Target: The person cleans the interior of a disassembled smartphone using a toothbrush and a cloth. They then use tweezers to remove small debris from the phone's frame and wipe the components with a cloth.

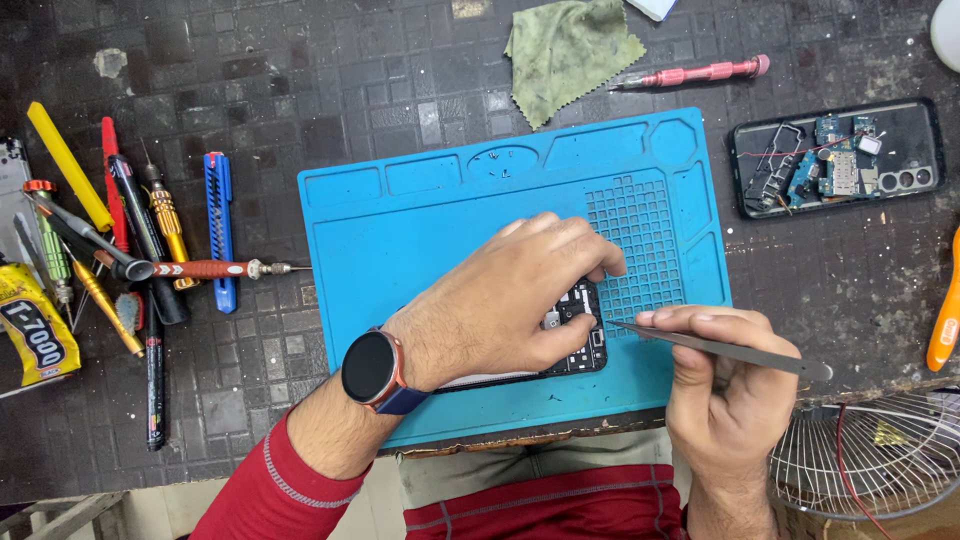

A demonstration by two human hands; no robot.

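Phone (580, 335), opened up with its dark insides showing, lies on the lower middle of the blue work mat (400, 235), mostly covered by the person's left hand (505, 300). That hand presses down on it, fingers curled over the top edge and thumb across the exposed board, so it is closed around the phone and holding it flat to the mat. A round black watch (372, 368) sits on that wrist above a red sleeve. The right hand (725, 385) hovers just beside the phone at the mat's lower right corner, fingers pinched shut on grey metal tweezers (720, 347) whose thin tip points left toward the phone's edge; whether the tip touches it I cannot tell. Another opened phone (838, 157) with a bare circuit board rests well apart on the dark table (300, 90) to the upper right. A pink screwdriver (700, 73) and a green cloth (570, 50) lie beyond the mat's far edge. On the left sits a cluster of screwdrivers and pry tools (140, 240) and a yellow glue tube (30, 330).
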